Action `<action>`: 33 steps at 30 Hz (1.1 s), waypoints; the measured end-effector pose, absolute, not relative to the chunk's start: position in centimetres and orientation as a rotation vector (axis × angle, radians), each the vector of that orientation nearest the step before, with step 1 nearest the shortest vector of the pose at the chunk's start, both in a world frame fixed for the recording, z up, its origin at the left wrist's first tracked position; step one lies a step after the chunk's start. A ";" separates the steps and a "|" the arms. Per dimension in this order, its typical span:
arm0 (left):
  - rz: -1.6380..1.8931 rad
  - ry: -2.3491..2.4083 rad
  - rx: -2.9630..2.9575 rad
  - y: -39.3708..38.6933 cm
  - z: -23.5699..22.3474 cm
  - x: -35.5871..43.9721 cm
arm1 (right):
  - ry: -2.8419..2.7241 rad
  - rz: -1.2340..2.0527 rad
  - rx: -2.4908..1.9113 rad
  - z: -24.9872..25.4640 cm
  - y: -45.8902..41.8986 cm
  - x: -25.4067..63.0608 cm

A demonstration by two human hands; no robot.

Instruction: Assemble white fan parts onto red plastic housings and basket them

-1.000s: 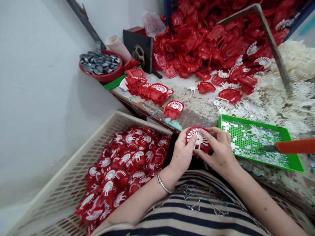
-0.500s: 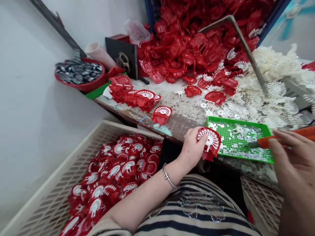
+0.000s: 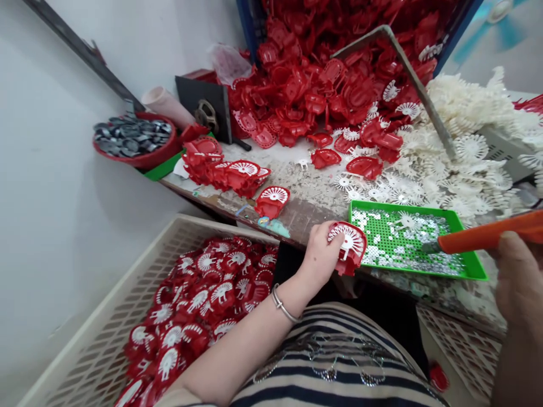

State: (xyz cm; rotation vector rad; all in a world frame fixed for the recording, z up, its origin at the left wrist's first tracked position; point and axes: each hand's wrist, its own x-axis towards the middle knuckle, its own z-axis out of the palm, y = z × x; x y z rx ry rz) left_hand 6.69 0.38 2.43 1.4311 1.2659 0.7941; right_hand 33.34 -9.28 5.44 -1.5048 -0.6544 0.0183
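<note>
My left hand (image 3: 318,254) is closed on a red plastic part (image 3: 348,267) at the bench's front edge. On that part lies a white fan-shaped piece (image 3: 353,240), with my thumb over its left side. At the right, my right hand (image 3: 517,282) grips an orange-handled tool (image 3: 487,234); most of its fingers are hidden. The tool's grey tip points left, over a green tray (image 3: 475,270) of small shiny metal pieces (image 3: 394,265). One loose white piece (image 3: 407,221) lies in the tray.
Red parts (image 3: 297,73) are heaped at the back, white pieces (image 3: 470,152) at the right. Assembled red-and-white parts stand in a row (image 3: 244,172) on the left. Below is a cream crate (image 3: 93,333) of such parts. A bent metal bar (image 3: 419,90) rises mid-bench. A red bowl (image 3: 138,158) holds dark pieces.
The orange-handled tool now shows more fully, and my right hand has shifted right and downward. My left hand still holds the red part. The whole view has shifted slightly.
</note>
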 end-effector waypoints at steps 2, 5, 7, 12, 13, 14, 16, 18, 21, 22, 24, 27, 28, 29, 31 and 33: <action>0.803 1.235 1.367 0.2 2.1 6.8 | -0.609 0.084 -1.462 5.9 -8.2 32.5; 0.846 1.254 1.313 -0.2 1.8 7.0 | -0.586 0.111 -1.428 6.5 -7.1 31.6; 0.862 1.299 1.322 -0.6 1.7 7.2 | -0.590 0.106 -1.431 6.7 -6.6 31.3; 0.863 1.333 1.376 -2.0 1.6 7.3 | -0.599 0.212 -1.424 6.1 -6.0 30.9; 0.872 1.335 1.391 -2.2 1.6 7.3 | -0.585 0.238 -1.420 5.9 -5.9 30.8; 0.879 1.337 1.406 -2.4 1.5 7.3 | -0.568 0.254 -1.416 5.7 -5.8 30.7; 0.881 1.337 1.432 -2.5 1.4 7.3 | -0.539 0.274 -1.407 5.5 -5.6 30.6; 0.869 1.329 1.467 -2.4 1.4 7.2 | -0.527 0.294 -1.393 5.3 -5.3 30.5; 0.849 1.306 1.501 -2.1 1.5 6.9 | -0.559 0.296 -1.371 5.3 -4.9 30.4; 0.846 1.297 1.500 -2.0 1.5 6.9 | -0.571 0.289 -1.364 5.3 -4.7 30.4; 0.844 1.291 1.489 -1.8 1.4 6.8 | -0.579 0.276 -1.358 5.4 -4.2 30.3; 0.825 1.295 1.495 -1.8 1.4 6.7 | -0.561 0.253 -1.353 5.6 -3.2 30.4; 0.819 1.296 1.500 -1.8 1.4 6.7 | -0.558 0.247 -1.358 5.6 -3.0 30.5; 0.818 1.295 1.503 -1.8 1.4 6.7 | -0.556 0.247 -1.367 5.8 -2.7 30.6; 0.833 1.294 1.511 -1.8 1.3 6.6 | -0.558 0.253 -1.380 6.1 -2.5 30.8; 0.856 1.293 1.531 -1.8 1.3 6.6 | -0.589 0.285 -1.370 6.6 -2.5 31.0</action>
